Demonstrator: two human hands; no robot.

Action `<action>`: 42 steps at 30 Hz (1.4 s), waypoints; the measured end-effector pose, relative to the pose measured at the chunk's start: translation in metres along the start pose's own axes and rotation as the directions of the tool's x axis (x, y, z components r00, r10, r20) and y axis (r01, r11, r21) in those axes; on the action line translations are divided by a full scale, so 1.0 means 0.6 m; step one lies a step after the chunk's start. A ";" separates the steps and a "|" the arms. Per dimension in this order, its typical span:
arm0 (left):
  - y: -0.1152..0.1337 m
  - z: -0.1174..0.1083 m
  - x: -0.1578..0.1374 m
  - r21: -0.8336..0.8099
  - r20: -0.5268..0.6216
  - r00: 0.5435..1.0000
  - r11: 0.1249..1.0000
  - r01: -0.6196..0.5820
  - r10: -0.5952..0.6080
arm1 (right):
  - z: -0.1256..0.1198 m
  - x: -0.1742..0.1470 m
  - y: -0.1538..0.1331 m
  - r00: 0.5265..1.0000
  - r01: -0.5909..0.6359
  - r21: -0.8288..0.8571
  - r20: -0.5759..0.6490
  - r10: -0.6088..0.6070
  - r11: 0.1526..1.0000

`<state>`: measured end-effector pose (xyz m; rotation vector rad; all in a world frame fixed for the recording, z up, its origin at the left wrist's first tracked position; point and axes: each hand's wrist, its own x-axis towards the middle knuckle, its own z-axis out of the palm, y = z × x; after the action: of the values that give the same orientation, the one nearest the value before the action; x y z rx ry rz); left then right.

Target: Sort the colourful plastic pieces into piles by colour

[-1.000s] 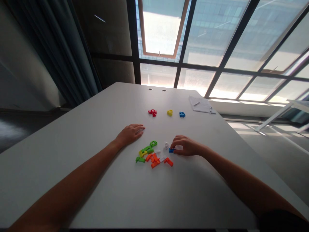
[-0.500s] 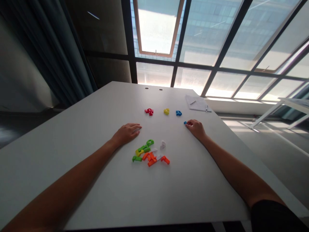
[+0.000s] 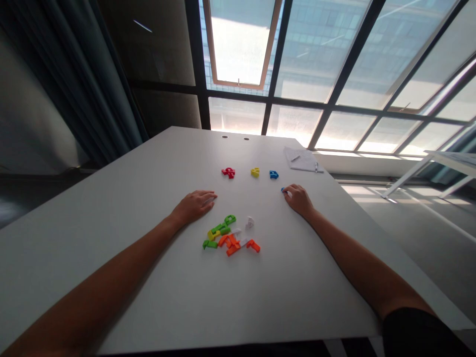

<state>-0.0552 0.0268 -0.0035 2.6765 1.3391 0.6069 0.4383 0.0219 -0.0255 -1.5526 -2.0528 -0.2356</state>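
My right hand (image 3: 298, 199) rests on the white table with its fingertips pinched on a small blue plastic piece (image 3: 282, 190), mostly covered by the fingers. Just beyond it lies a small blue cluster (image 3: 273, 174). To the left of that sit a yellow cluster (image 3: 255, 172) and a red cluster (image 3: 228, 172), roughly in a row. My left hand (image 3: 195, 204) lies palm down, fingers stretched out, holding nothing. Nearer to me is a loose pile with green pieces (image 3: 220, 228), a yellow piece (image 3: 211, 235), orange pieces (image 3: 232, 246) and white pieces (image 3: 250, 222).
A transparent sheet or bag (image 3: 303, 159) with pen-like items lies at the table's right far edge. Two round holes sit near the far edge of the table (image 3: 148, 168). Beyond are tall windows, a dark curtain (image 3: 74, 74) and another white table (image 3: 449, 161).
The view has shifted very slightly. The fingers of my right hand cover a little more of the blue piece. My left hand and the coloured pieces stay in place.
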 end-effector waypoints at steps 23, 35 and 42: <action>0.010 -0.002 -0.001 0.013 0.001 1.000 1.000 0.021 -0.021 | 0.043 0.121 0.037 0.926 -0.378 -0.072 -0.036 0.376 0.923; 0.013 -0.002 -0.001 0.009 -0.006 1.000 1.000 0.030 -0.030 | 0.054 0.212 0.009 0.970 -0.244 0.006 0.008 0.244 0.970; 0.015 -0.003 -0.001 0.014 -0.010 1.000 1.000 0.025 -0.025 | 0.059 0.229 0.012 0.968 -0.244 -0.023 0.060 0.245 0.969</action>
<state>-0.0493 0.0204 0.0001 2.6667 1.3826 0.6105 0.4084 0.1547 0.0151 -1.8245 -1.8845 -0.1110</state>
